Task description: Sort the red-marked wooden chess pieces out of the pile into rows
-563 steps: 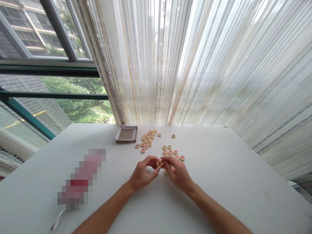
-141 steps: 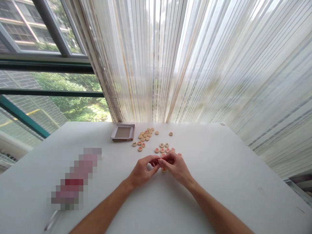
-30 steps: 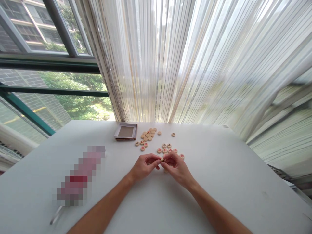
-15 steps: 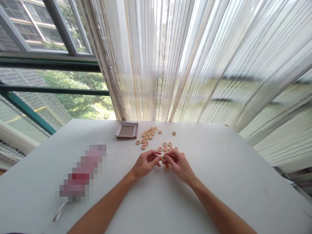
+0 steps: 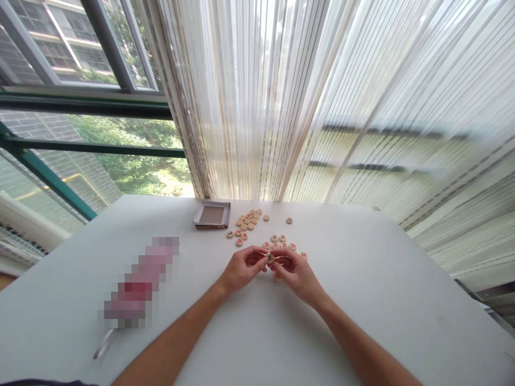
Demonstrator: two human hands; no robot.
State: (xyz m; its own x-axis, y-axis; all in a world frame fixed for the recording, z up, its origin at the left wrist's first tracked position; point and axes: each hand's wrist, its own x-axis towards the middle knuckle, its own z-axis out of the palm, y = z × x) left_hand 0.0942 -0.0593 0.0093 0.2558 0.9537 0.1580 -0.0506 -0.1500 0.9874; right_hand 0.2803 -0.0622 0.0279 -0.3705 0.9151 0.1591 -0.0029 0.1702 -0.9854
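Note:
Between my two hands is a round wooden Chinese chess piece [image 5: 270, 258] with a dark character facing up. My left hand [image 5: 244, 267] pinches its left edge, and the fingertips of my right hand [image 5: 294, 270] grip its right edge. Just beyond my fingers lie rows of face-up pieces, red ones [image 5: 292, 246] in front and two dark ones [image 5: 274, 238] behind. A red piece [image 5: 277, 276] sits below, partly covered by my right hand. One more red piece [image 5: 303, 256] rests right of that hand.
A pile of mostly face-down pieces [image 5: 243, 227] lies farther back, with several face-up pieces [image 5: 238, 232] before it. Left of the pile stands a shallow open box [image 5: 197, 219]. A pixelated pinkish object [image 5: 139, 284] lies on the white table [image 5: 257, 343] at left. Curtains hang behind.
My left fingers have closed onto the dark-character piece, which my right hand alone seemed to hold before. The view has shifted slightly.

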